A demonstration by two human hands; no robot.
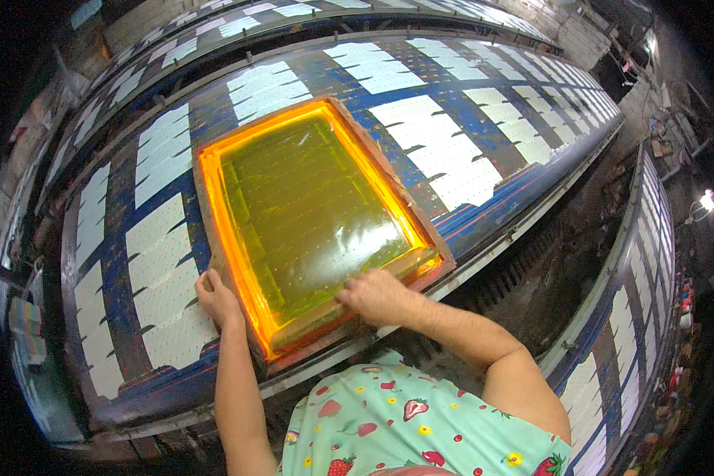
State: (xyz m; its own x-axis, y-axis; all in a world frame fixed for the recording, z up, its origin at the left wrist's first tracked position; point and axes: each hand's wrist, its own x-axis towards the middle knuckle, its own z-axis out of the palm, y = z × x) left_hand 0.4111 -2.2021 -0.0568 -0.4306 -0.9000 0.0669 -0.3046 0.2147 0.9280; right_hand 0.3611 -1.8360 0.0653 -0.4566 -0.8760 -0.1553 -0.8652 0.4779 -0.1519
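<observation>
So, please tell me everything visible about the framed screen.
The framed screen is rectangular: glossy, translucent olive-yellow sheet, bright orange inner border, brownish rim. It lies flat, slanted in view, on the long table. The left hand is at its left edge; the right hand is curled at its near end.

A screen-printing workshop: a long, paint-stained worktop (484, 220) carries rows of pale cut pieces (436, 147) and a framed yellow screen (305, 214), with similar worktops (603, 369) alongside and a rough block wall (567, 28) behind.
</observation>
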